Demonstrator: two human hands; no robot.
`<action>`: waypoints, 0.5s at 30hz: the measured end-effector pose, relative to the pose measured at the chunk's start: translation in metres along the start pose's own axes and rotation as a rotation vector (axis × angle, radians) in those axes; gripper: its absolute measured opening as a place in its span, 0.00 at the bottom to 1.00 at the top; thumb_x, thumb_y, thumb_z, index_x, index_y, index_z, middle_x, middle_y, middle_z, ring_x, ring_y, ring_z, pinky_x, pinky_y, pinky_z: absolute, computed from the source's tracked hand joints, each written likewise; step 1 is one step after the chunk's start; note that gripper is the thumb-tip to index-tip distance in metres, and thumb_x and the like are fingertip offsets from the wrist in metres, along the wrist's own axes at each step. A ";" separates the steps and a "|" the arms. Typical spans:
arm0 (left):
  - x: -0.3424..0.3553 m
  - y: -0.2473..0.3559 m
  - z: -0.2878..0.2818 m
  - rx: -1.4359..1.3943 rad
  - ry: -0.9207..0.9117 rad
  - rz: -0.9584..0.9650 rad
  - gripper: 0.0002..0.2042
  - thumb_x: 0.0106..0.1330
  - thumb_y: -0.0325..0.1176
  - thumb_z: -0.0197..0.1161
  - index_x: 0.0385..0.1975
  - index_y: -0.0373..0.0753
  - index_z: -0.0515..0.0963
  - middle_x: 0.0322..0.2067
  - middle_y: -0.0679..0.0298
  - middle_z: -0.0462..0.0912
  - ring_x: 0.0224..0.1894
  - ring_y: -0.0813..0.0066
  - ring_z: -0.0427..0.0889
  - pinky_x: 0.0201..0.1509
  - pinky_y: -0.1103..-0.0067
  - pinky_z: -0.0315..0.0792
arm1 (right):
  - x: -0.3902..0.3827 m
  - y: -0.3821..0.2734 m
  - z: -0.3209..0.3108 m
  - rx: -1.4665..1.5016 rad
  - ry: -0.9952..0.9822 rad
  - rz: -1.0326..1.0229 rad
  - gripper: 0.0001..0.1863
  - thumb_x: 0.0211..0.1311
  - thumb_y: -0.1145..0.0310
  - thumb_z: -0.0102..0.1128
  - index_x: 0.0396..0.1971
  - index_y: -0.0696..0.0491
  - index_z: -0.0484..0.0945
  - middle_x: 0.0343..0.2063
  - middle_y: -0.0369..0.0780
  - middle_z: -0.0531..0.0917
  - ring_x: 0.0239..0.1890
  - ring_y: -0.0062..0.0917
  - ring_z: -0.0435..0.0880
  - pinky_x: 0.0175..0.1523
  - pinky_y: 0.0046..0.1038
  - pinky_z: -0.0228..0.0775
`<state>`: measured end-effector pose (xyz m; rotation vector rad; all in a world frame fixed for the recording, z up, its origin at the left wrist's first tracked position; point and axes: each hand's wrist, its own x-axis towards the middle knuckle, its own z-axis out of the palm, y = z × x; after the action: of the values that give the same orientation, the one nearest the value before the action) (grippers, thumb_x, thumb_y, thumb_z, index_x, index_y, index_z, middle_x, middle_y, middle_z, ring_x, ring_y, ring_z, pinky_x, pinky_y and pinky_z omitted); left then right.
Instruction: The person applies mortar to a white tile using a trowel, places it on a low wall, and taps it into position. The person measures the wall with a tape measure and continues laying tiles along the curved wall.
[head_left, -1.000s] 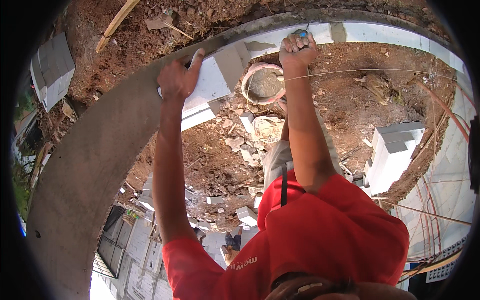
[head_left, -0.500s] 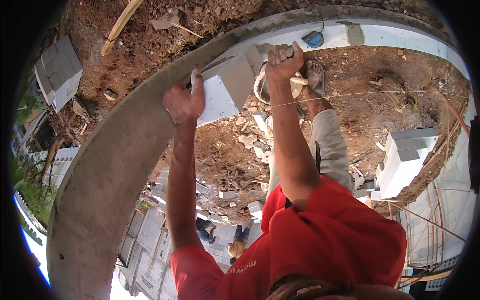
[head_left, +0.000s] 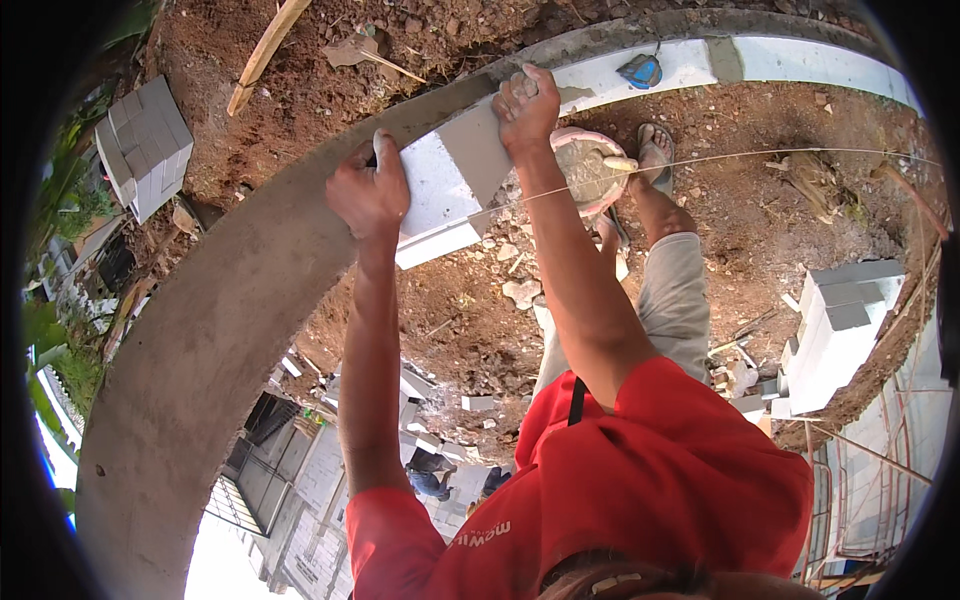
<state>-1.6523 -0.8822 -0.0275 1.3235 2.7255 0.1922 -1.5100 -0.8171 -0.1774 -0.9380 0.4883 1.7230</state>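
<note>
A pale lightweight concrete block [head_left: 432, 178], white with a grey end, lies against the curved wall between my hands. My left hand [head_left: 368, 190] is closed on its left end, thumb raised. At its right end, my right hand [head_left: 527, 108] is closed with the fingers curled over the far corner; part of the block's edge is hidden under it. Just right of my right forearm stands a pinkish bucket [head_left: 563, 138] of grey mortar, with a light-coloured handle [head_left: 620, 163] sticking out of it.
The curved grey concrete footing [head_left: 200, 330] sweeps around the left and top. White blocks [head_left: 680, 65] with a mortar joint run along it, bearing a small blue object [head_left: 641, 71]. A thin string [head_left: 740, 158] crosses at right. Block stacks [head_left: 840, 330] stand on rubble-strewn soil.
My right hand has moved left and slightly farther away, and the block's right end has shifted with it. More of the bucket shows now. The whole view has also shifted slightly.
</note>
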 end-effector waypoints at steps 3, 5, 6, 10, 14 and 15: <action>-0.006 -0.008 0.000 -0.020 0.016 0.002 0.22 0.66 0.51 0.62 0.35 0.35 0.89 0.24 0.40 0.84 0.30 0.44 0.87 0.38 0.60 0.77 | -0.009 -0.019 0.002 0.005 0.094 -0.009 0.14 0.61 0.62 0.59 0.23 0.44 0.63 0.16 0.28 0.62 0.15 0.18 0.59 0.20 0.24 0.46; -0.008 -0.008 -0.004 -0.040 0.017 -0.011 0.22 0.65 0.51 0.62 0.35 0.35 0.89 0.24 0.40 0.84 0.30 0.45 0.87 0.38 0.60 0.77 | -0.008 -0.043 -0.009 0.069 -0.056 -0.072 0.12 0.61 0.62 0.59 0.23 0.44 0.65 0.16 0.29 0.63 0.13 0.18 0.58 0.19 0.23 0.46; -0.008 -0.005 -0.006 -0.038 0.015 -0.026 0.22 0.65 0.51 0.62 0.35 0.35 0.89 0.24 0.41 0.84 0.30 0.45 0.87 0.39 0.61 0.78 | 0.002 -0.054 -0.027 0.124 -0.275 -0.120 0.12 0.60 0.62 0.59 0.22 0.44 0.66 0.16 0.30 0.63 0.12 0.18 0.57 0.18 0.23 0.46; -0.006 0.012 -0.009 -0.079 0.021 -0.018 0.22 0.64 0.51 0.63 0.35 0.34 0.89 0.22 0.42 0.84 0.28 0.47 0.86 0.39 0.63 0.78 | -0.009 0.005 -0.020 0.103 -0.132 -0.019 0.10 0.59 0.66 0.59 0.21 0.45 0.68 0.15 0.30 0.62 0.12 0.19 0.56 0.18 0.24 0.46; -0.005 -0.008 -0.001 -0.022 0.005 -0.053 0.22 0.60 0.52 0.68 0.33 0.35 0.90 0.16 0.49 0.83 0.21 0.55 0.85 0.34 0.65 0.78 | -0.016 0.002 -0.008 -0.022 0.026 -0.018 0.11 0.58 0.68 0.60 0.22 0.45 0.67 0.16 0.30 0.62 0.15 0.19 0.58 0.21 0.26 0.46; -0.003 -0.012 0.000 -0.037 0.033 -0.004 0.23 0.58 0.53 0.69 0.32 0.34 0.90 0.15 0.51 0.82 0.18 0.59 0.83 0.30 0.66 0.77 | -0.015 -0.002 -0.010 -0.047 0.026 -0.050 0.12 0.59 0.67 0.59 0.21 0.45 0.66 0.16 0.30 0.61 0.14 0.19 0.58 0.21 0.26 0.46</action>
<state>-1.6596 -0.8921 -0.0289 1.3174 2.7377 0.2652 -1.5026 -0.8331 -0.1715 -0.9997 0.4398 1.6854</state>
